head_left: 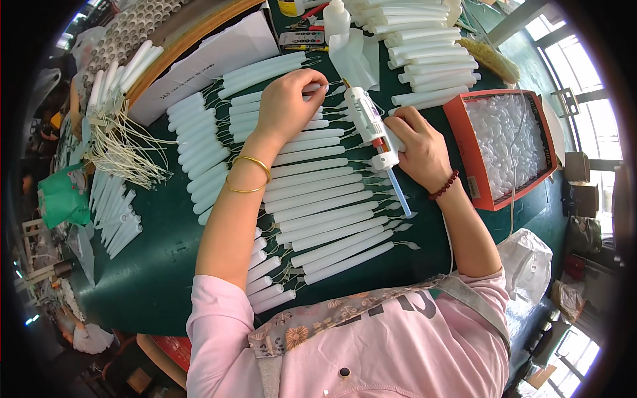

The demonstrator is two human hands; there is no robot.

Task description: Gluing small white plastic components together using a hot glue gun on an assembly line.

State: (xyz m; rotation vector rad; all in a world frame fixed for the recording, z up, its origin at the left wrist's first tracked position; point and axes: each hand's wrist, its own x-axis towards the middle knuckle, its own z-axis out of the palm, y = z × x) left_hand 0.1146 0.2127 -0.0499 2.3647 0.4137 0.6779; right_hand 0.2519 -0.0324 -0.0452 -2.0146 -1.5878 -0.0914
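Note:
My right hand [421, 146] grips a white hot glue gun [363, 116], its nozzle pointing away from me and a translucent glue stick [399, 192] poking out of its back end. Just left of the nozzle, the fingers of my left hand [292, 106] are pinched together over the far part of a row of white stick candles [318, 192]. What they pinch is mostly hidden. Thin wires come out of the candles' right ends, many tipped with a small clear flame-shaped piece [411, 246].
An orange box [458, 142] of clear flame-shaped pieces stands at right, a cord hanging over it. More white candles [431, 66] are stacked at far right. Others [202, 152] lie at left near a wire bundle [126, 156]. A white bottle [336, 23] and a remote control [302, 38] stand behind.

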